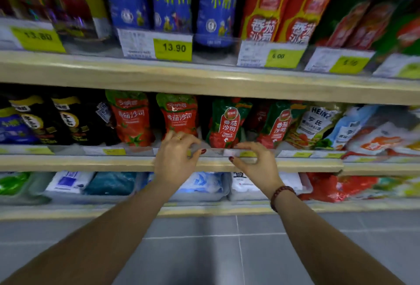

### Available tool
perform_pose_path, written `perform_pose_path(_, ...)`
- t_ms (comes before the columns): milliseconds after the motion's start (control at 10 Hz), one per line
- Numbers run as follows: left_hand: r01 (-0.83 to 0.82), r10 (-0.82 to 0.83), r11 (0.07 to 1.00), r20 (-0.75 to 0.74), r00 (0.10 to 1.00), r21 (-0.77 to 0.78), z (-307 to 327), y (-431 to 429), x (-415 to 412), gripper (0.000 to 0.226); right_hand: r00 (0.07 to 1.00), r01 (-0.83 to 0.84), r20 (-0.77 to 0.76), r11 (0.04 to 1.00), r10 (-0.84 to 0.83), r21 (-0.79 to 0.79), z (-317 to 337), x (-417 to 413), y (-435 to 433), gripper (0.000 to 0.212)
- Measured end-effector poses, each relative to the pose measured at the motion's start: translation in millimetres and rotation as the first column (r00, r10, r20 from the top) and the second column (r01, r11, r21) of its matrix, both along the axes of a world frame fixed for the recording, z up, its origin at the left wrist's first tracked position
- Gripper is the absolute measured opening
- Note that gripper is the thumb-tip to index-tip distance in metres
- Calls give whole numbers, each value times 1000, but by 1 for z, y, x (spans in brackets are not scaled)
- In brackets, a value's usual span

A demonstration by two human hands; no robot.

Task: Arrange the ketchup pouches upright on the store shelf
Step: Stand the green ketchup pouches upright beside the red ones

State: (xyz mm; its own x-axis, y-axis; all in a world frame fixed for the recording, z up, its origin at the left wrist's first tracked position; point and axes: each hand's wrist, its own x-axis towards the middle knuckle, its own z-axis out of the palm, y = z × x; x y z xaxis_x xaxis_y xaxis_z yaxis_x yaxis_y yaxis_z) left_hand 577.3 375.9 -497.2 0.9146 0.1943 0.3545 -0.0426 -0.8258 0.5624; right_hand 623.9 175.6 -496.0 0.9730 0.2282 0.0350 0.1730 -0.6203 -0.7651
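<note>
Pale wood-faced shelves (204,80) in three tiers, clear rails (95,151) with yellow price tags (173,49) along front edges; grey tiled floor (193,250) below; bright, even light.

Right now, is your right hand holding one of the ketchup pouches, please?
No, the right hand pinches the clear price rail below the ketchup pouches.

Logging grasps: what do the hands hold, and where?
Left hand and right hand each pinch the shelf's clear front rail by its top edge.

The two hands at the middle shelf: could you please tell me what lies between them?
In the head view, a stretch of the clear price rail runs between the left hand and right hand, with the wooden shelf edge just below.
</note>
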Motion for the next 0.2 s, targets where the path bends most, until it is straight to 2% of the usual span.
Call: perform_pose_path(200, 40, -58, 987, -111, 992, -157, 89, -1, -40, 13, 985, 108, -151, 976, -80, 189, 92, -53, -2, 17)
